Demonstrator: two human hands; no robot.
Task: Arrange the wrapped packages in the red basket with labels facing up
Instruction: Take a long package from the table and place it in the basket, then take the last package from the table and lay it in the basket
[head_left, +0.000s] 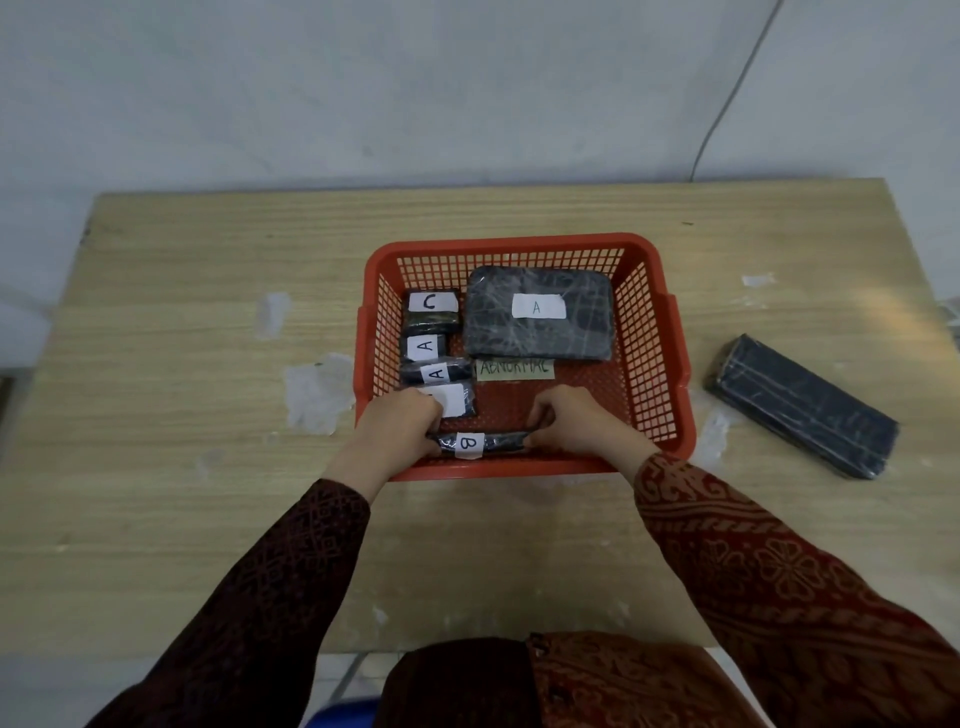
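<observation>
Red basket (654, 332) holds five labelled packages; both hands grip package B (480, 442).

The person wears a long-sleeved batik garment (571, 680) in dark maroon and rust orange. The right sleeve (789, 577) shows floral medallions and scrollwork bands near the cuff; the left sleeve (270, 582) looks darker, with a fine diamond lattice. Both bare hands are uncovered.

Wooden table (182, 322) bears red basket (670, 358) and seemingly unlabelled dark package (802, 405).
</observation>
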